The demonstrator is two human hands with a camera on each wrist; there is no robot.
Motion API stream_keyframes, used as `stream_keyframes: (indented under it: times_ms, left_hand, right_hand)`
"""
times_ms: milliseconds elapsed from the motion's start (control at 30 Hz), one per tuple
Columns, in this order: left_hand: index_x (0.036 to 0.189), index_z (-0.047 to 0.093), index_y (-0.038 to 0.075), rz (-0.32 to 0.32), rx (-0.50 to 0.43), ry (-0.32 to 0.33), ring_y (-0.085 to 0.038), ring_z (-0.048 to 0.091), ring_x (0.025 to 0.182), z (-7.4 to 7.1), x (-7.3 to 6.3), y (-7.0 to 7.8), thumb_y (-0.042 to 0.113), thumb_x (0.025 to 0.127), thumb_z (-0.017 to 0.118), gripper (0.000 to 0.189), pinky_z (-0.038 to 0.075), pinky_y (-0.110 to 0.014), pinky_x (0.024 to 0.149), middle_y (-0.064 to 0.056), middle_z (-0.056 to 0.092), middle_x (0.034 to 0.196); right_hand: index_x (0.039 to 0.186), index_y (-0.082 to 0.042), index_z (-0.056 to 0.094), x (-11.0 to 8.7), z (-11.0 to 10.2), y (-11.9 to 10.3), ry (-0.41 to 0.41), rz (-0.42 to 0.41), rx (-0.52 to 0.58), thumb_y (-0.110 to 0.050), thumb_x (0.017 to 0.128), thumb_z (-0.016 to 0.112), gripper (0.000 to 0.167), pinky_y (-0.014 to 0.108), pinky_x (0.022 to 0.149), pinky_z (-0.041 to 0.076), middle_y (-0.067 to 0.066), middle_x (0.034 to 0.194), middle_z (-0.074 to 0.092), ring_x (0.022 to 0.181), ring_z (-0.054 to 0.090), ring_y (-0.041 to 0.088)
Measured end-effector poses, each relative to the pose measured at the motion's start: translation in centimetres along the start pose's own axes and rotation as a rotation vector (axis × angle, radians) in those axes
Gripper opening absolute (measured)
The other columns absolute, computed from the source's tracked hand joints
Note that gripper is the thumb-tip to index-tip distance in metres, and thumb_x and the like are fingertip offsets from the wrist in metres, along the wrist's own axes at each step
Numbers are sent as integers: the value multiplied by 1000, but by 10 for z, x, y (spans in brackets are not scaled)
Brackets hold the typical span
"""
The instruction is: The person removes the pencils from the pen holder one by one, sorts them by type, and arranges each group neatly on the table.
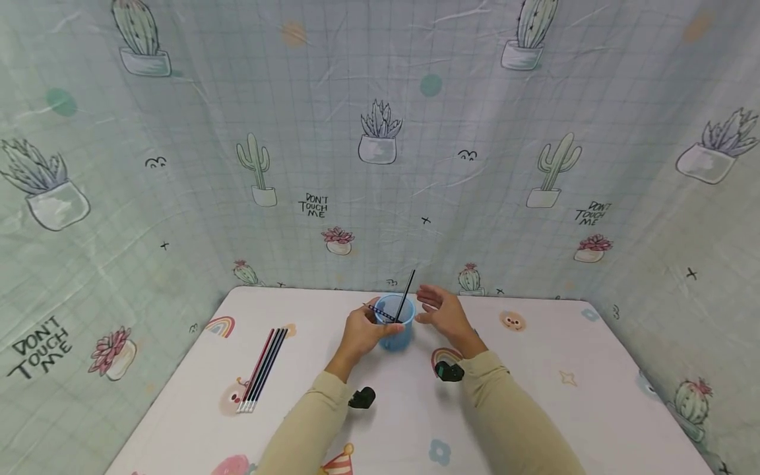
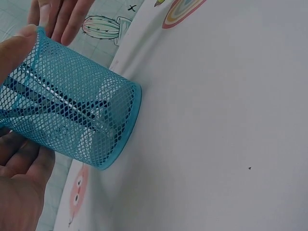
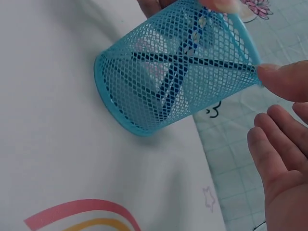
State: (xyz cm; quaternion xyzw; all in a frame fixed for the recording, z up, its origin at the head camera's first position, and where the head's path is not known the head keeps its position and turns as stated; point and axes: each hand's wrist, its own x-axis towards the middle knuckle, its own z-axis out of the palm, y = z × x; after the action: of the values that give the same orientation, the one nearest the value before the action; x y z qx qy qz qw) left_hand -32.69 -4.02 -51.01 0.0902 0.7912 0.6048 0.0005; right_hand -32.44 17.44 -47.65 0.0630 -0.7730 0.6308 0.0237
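A blue mesh pen cup [image 1: 396,338] stands upright near the table's back edge. My left hand [image 1: 359,331] grips its left side, the thumb at the near rim and the fingers around the wall. Inside, dark pencils cross each other, seen through the mesh in both wrist views. In the head view one dark pencil [image 1: 406,293] sticks up above the rim, and a patterned pencil [image 1: 380,311] leans left. My right hand [image 1: 446,318] is at the cup's right, fingers extended; in the right wrist view its thumb [image 3: 284,79] meets the rim.
Several slim pencils [image 1: 262,369], one red and the others dark, lie side by side on the left of the white printed table [image 1: 534,396]. A cactus-print cloth [image 1: 380,218] rises behind the table and at both sides. Black wrist cameras [image 1: 362,397] sit under the sleeves.
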Motion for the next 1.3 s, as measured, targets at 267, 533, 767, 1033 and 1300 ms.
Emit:
stream_keyframes:
  times_ms: [267,533,767,1033,1300]
  left_hand:
    - [148,58,10,-15,-18,-16,-23,69,117,-1,-2,1,33,78,93,81,59,-43,103,-12,74,129]
    - [147,58,4,24,-28,5,-26,66,129,-2,-1,1,21,85,87,71,57,-41,107,-14,67,142]
    - [148,57,4,22,-15,21,-31,64,132,-1,-1,-2,17,86,85,69,57,-42,107,-17,65,144]
    - [148,56,2,39,-40,20,-32,64,132,-3,-1,-5,21,84,88,74,57,-41,106,-18,64,145]
    - [141,65,18,27,-92,-31,-21,70,123,-2,-1,-3,31,78,93,70,60,-35,102,-4,72,135]
  right_hand:
    - [137,3,64,-10,8,-15,8,-114,-123,10,85,76,54,47,112,53,23,139,66,133,63,38]
    - [117,5,76,-19,38,-23,-177,-313,-188,-5,85,84,34,55,98,60,23,117,76,111,73,39]
    - [100,-4,83,-17,54,-17,-163,-378,-266,-9,86,84,15,25,75,62,11,98,81,90,75,18]
    - [98,-5,84,-14,55,-15,-130,-420,-270,-8,84,85,14,23,76,62,9,96,82,90,76,20]
    - [97,2,83,-8,50,-28,84,-505,-280,-4,85,83,13,25,69,63,15,93,81,84,79,29]
